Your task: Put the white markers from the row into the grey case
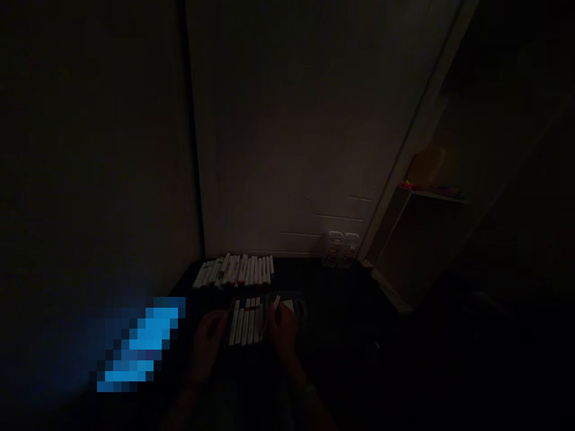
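Observation:
The scene is very dark. A clear plastic case [294,296] lies on the dark table, and a row of white markers [245,326] rests in its left part. At the case's left edge my left hand [208,336] is closed, its curled fingers seeming to grip that edge. My right hand [284,329], over the right side of the case, is closed on a white marker [276,301] whose end sticks up from the fingers. The rest of that marker is hidden by the hand. Part of the case's handle [304,310] shows beyond the right hand.
Behind the case lies a pile of white markers [233,270] near the wall. Two clear plastic packages [340,248] stand at the back right. A bright blue pixelated patch [146,344] glows at left. A shelf unit [404,239] with a yellowish object [429,167] is on the right.

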A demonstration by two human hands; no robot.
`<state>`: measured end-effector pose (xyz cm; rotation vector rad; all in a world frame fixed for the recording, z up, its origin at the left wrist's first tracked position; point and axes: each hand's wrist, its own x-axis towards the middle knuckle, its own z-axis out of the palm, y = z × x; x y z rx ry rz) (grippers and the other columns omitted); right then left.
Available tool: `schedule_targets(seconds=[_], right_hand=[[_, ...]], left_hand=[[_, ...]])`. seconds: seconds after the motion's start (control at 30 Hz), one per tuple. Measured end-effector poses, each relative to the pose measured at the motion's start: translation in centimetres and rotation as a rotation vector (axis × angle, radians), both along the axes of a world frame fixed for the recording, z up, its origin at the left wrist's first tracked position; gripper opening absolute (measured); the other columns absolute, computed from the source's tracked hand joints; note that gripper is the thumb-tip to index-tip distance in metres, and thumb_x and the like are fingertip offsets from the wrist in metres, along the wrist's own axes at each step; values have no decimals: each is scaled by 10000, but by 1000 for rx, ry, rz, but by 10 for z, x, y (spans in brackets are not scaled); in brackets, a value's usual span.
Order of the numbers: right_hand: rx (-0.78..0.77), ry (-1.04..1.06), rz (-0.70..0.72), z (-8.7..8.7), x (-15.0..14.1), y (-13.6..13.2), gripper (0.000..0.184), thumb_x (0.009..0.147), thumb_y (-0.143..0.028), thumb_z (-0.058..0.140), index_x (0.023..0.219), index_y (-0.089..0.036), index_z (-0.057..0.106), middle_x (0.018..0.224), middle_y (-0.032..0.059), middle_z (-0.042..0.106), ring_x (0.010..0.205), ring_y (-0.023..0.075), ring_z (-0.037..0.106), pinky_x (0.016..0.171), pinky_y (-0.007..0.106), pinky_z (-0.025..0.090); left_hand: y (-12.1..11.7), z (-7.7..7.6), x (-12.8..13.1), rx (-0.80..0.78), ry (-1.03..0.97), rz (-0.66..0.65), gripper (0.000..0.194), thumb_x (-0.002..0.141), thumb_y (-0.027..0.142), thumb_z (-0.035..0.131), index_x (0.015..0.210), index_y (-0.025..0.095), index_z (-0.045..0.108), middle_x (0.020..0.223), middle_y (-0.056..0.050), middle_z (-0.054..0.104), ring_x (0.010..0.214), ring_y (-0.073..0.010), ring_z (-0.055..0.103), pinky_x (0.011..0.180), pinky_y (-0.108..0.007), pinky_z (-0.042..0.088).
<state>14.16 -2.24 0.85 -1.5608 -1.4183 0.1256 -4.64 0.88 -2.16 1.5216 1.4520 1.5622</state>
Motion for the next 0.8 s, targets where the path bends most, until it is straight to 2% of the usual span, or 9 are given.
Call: schedule_targets(seconds=[0.27, 0.4, 0.57, 0.7, 0.8], right_hand=[[-15, 12, -7, -15, -3, 7, 338, 883, -405, 336, 739, -203, 564, 717, 56, 575, 663, 154, 546, 609, 249, 389], [-11, 22, -7, -21, -2, 6, 322, 884, -406, 339, 780, -219, 579, 755, 68, 581, 709, 174, 557, 645, 273, 407], [23, 26, -30, -14, -3, 1, 359, 877, -451, 352, 772, -214, 599, 750, 78, 594, 733, 186, 564, 644, 279, 420], [141, 28, -31, -6, -5, -2, 351, 866, -467, 390, 791, -196, 600, 731, 69, 602, 717, 176, 568, 639, 269, 429], [190, 17, -15, -9, -6, 1, 331, 871, -442, 396, 760, -198, 588, 697, 55, 593, 669, 164, 561, 618, 263, 431]], left_hand=[[0, -5, -6, -118, -73, -12, 441, 623, 570, 564, 887, 219, 614, 997, -54, 621, 969, -266, 562, 904, -434, 432], [-1, -7, -9, -175, -88, -11, 435, 633, 571, 559, 892, 225, 604, 977, -40, 624, 961, -260, 564, 912, -420, 428], [-2, -5, -9, -232, -115, 78, 532, 570, 637, 562, 879, 206, 606, 972, -47, 628, 970, -273, 556, 918, -421, 417], [-3, -3, -8, -271, -103, 54, 563, 572, 629, 572, 903, 175, 613, 983, -59, 634, 979, -267, 560, 920, -404, 416], [-3, -6, -7, -282, -77, 47, 568, 556, 626, 590, 889, 167, 625, 973, -64, 644, 962, -268, 572, 892, -393, 439]])
